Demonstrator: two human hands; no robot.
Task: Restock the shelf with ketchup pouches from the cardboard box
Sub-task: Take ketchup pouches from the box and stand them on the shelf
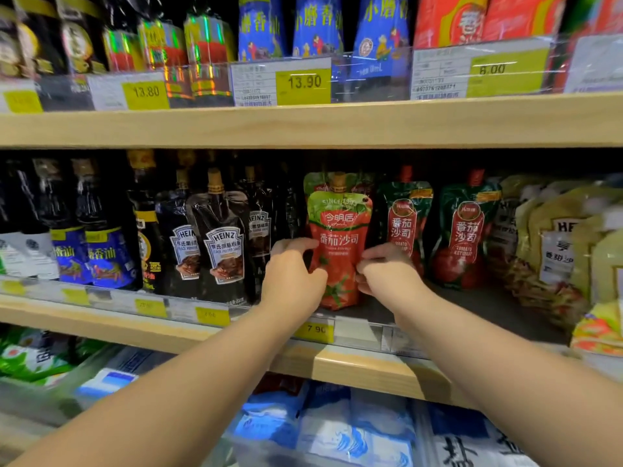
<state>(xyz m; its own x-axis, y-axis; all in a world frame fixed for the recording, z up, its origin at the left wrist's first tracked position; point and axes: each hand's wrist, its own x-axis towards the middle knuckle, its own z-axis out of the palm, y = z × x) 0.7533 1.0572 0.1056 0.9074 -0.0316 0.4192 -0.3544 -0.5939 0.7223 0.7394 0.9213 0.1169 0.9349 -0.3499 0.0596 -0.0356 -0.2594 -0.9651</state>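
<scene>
A red and green ketchup pouch (338,244) stands upright at the front of the middle shelf (367,369). My left hand (291,276) grips its left edge and my right hand (386,273) grips its right edge. Behind it, the top of another pouch of the same kind (337,183) shows. The cardboard box is out of view.
Dark green ketchup pouches (463,230) stand right of my hands, yellow Heinz pouches (559,244) further right. Black Heinz pepper sauce pouches (224,244) and dark bottles (101,230) fill the left. The shelf above (303,124) overhangs; price tags (315,330) line the shelf edge.
</scene>
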